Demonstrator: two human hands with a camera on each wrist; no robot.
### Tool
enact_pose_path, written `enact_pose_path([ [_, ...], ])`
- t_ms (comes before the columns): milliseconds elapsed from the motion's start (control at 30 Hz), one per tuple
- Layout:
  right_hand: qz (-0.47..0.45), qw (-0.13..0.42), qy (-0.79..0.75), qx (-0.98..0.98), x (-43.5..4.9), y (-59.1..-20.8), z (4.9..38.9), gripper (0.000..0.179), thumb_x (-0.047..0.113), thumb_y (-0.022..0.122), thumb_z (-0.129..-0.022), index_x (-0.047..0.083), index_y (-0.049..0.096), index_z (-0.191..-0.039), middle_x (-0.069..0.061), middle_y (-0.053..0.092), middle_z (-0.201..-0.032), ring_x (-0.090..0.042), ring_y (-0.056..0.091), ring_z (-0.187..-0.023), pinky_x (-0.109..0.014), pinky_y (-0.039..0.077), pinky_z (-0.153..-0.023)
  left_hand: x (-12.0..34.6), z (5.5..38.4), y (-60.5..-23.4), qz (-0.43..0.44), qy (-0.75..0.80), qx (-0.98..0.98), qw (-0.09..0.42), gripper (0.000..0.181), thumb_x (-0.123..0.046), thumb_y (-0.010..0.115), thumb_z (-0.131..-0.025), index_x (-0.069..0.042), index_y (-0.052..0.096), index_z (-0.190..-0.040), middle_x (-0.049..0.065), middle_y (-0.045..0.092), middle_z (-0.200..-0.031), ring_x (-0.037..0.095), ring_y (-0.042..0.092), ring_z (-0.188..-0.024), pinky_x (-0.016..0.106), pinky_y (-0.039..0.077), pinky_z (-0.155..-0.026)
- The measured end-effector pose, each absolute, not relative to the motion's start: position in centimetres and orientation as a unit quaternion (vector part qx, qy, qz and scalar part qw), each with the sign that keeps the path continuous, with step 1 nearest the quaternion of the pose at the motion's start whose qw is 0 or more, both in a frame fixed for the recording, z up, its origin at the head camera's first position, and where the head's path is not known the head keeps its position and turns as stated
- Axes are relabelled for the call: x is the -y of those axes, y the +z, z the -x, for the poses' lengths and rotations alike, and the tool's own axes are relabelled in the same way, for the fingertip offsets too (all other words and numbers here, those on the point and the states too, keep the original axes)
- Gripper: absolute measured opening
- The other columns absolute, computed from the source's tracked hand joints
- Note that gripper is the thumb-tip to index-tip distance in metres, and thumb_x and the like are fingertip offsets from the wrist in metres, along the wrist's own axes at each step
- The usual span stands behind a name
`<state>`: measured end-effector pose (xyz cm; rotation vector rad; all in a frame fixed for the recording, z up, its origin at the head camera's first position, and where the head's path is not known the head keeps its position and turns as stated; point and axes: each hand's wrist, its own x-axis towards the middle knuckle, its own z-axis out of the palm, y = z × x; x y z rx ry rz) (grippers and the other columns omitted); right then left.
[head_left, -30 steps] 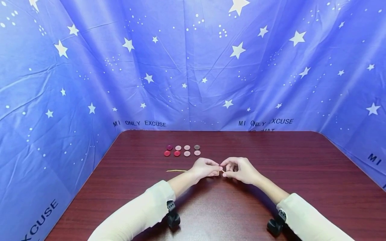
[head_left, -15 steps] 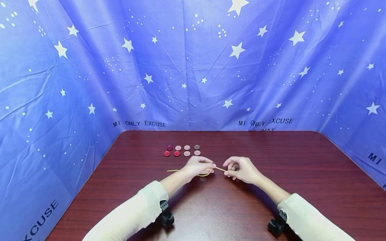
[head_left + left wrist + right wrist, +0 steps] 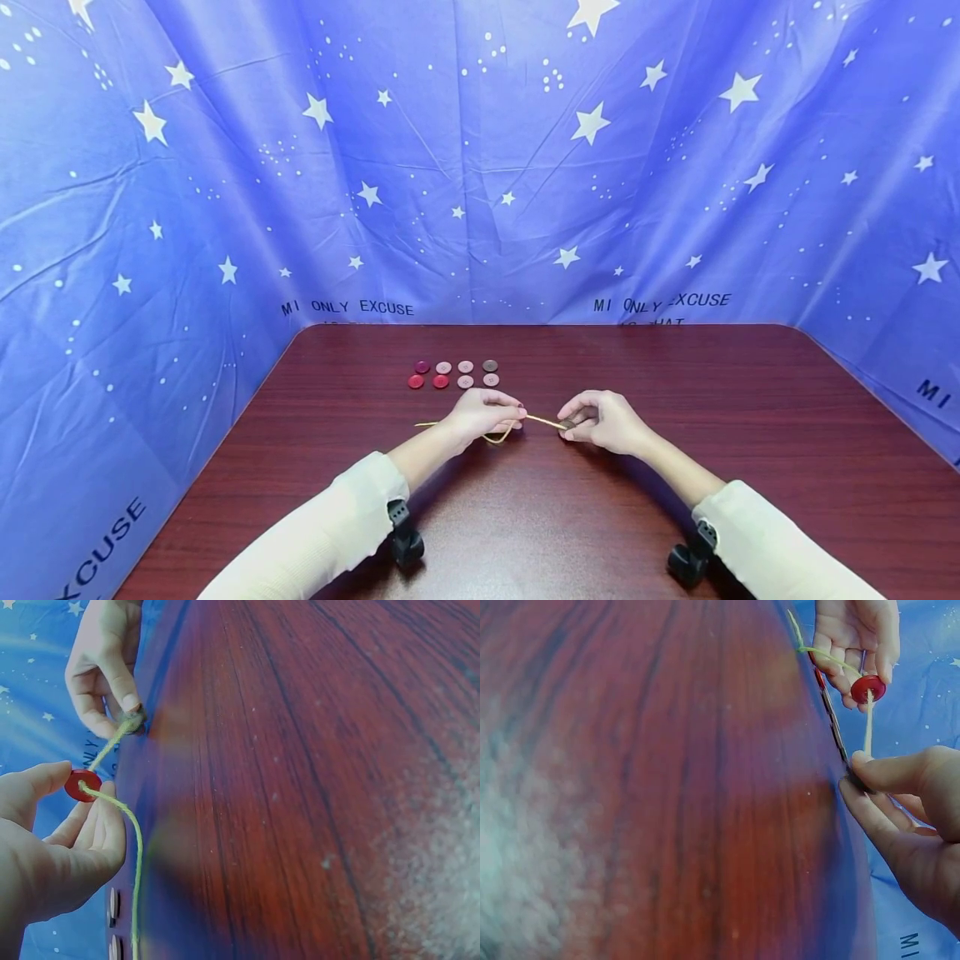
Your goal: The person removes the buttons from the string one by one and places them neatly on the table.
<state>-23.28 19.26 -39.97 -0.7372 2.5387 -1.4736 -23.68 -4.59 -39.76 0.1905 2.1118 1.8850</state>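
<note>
My left hand (image 3: 480,414) pinches a red button (image 3: 73,786) between thumb and fingers. A yellow string (image 3: 137,847) passes through this button, and its loose tail hangs below the hand and reaches left over the table. Opposite, my right hand (image 3: 606,423) pinches a dark grey-brown button (image 3: 136,720) at the string's other end. Between the two hands the string runs nearly straight. In the right wrist view the red button (image 3: 868,688) faces the camera, while the right thumb partly covers the dark one.
Behind the left hand, two rows of loose buttons lie on the dark red wooden table (image 3: 495,517): a purple button (image 3: 422,367), red ones (image 3: 441,382), pink ones (image 3: 466,367) and a grey one (image 3: 490,366). A blue star-printed curtain (image 3: 465,167) surrounds the table's back and sides.
My left hand has moved left, away from the right hand. The string stretch between them has grown longer, and the dark button at my right fingertips has come into view.
</note>
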Motion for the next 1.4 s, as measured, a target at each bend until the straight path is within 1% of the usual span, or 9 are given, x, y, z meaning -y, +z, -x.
enact_pose_path([
  [100, 0.243, 0.084, -0.5, -0.827, -19.33, -40.07, 23.29, 0.027, -0.007, 0.073, -0.074, -0.012, 0.064, -0.099, -0.026, 0.071, -0.087, -0.01, 0.07, -0.073, -0.016, 0.053, -0.061, 4.63, 23.67, -39.77, -0.067, 0.652, -0.74, 0.152, 0.03, -0.009, 0.068, -0.085, 0.009, 0.065, -0.108, 0.022, 0.073, -0.101, 0.011, 0.071, -0.078, 0.03, 0.059, -0.08],
  [167, 0.248, 0.093, -0.505, -0.822, -19.36, -40.07, 23.28, 0.026, -0.01, 0.071, -0.074, -0.014, 0.063, -0.098, -0.026, 0.071, -0.087, -0.014, 0.072, -0.076, -0.017, 0.055, -0.062, 4.63, 23.66, -39.79, -0.067, 0.65, -0.741, 0.152, 0.03, -0.009, 0.069, -0.085, 0.009, 0.065, -0.108, 0.022, 0.073, -0.101, 0.012, 0.072, -0.078, 0.03, 0.059, -0.08],
  [367, 0.254, 0.091, -0.495, -0.826, -19.31, -40.06, 23.3, 0.025, -0.011, 0.07, -0.074, -0.013, 0.063, -0.097, -0.011, 0.072, -0.08, -0.02, 0.073, -0.076, -0.018, 0.055, -0.063, 4.64, 23.59, -39.78, -0.069, 0.65, -0.741, 0.153, 0.029, -0.009, 0.069, -0.085, 0.009, 0.065, -0.108, 0.022, 0.073, -0.1, 0.012, 0.072, -0.078, 0.028, 0.059, -0.078],
  [567, 0.282, 0.078, -0.463, -0.837, -19.14, -40.03, 23.31, 0.032, 0.0, 0.079, -0.072, -0.007, 0.066, -0.1, -0.019, 0.071, -0.09, -0.015, 0.069, -0.079, -0.02, 0.056, -0.066, 4.65, 23.58, -39.74, -0.068, 0.65, -0.741, 0.155, 0.03, -0.009, 0.069, -0.085, 0.009, 0.065, -0.109, 0.024, 0.072, -0.103, 0.013, 0.072, -0.08, 0.026, 0.059, -0.077],
  [733, 0.32, 0.068, -0.412, -0.85, -18.93, -40.01, 23.27, 0.039, 0.006, 0.084, -0.067, -0.002, 0.068, -0.101, -0.014, 0.069, -0.088, -0.008, 0.061, -0.078, -0.022, 0.056, -0.066, 4.7, 23.63, -39.66, -0.068, 0.651, -0.74, 0.155, 0.031, -0.01, 0.068, -0.086, 0.009, 0.065, -0.109, 0.026, 0.07, -0.107, 0.014, 0.072, -0.081, 0.028, 0.059, -0.079],
  [867, 0.335, 0.054, -0.385, -0.858, -18.88, -40.08, 23.22, 0.035, 0.005, 0.084, -0.067, -0.001, 0.069, -0.098, -0.009, 0.066, -0.084, -0.006, 0.058, -0.075, -0.021, 0.054, -0.065, 4.74, 23.63, -39.61, -0.066, 0.653, -0.739, 0.155, 0.03, -0.009, 0.068, -0.086, 0.01, 0.065, -0.109, 0.025, 0.071, -0.105, 0.015, 0.073, -0.082, 0.03, 0.059, -0.081],
  [1067, 0.353, 0.037, -0.358, -0.864, -18.91, -39.95, 22.98, 0.025, 0.007, 0.081, -0.072, 0.002, 0.07, -0.094, -0.007, 0.064, -0.081, -0.006, 0.058, -0.075, -0.02, 0.053, -0.063, 4.86, 23.53, -39.64, -0.061, 0.651, -0.742, 0.148, 0.029, -0.008, 0.069, -0.085, 0.009, 0.065, -0.108, 0.021, 0.073, -0.1, 0.014, 0.073, -0.081, 0.031, 0.059, -0.08],
  [1300, 0.341, 0.034, -0.374, -0.862, -18.99, -39.69, 22.87, 0.023, 0.009, 0.079, -0.076, 0.002, 0.068, -0.095, -0.008, 0.068, -0.081, -0.005, 0.06, -0.074, -0.019, 0.054, -0.063, 4.95, 23.43, -39.69, -0.058, 0.662, -0.732, 0.149, 0.028, -0.006, 0.068, -0.085, 0.01, 0.065, -0.107, 0.02, 0.074, -0.097, 0.009, 0.07, -0.075, 0.031, 0.059, -0.081],
  [1400, 0.343, 0.017, -0.376, -0.861, -19.1, -39.81, 22.9, 0.023, 0.008, 0.078, -0.075, 0.002, 0.068, -0.095, -0.008, 0.068, -0.08, -0.005, 0.06, -0.074, -0.02, 0.054, -0.062, 4.95, 23.37, -39.66, -0.057, 0.664, -0.731, 0.148, 0.028, -0.006, 0.067, -0.085, 0.011, 0.065, -0.108, 0.02, 0.074, -0.097, 0.008, 0.069, -0.074, 0.031, 0.059, -0.08],
])
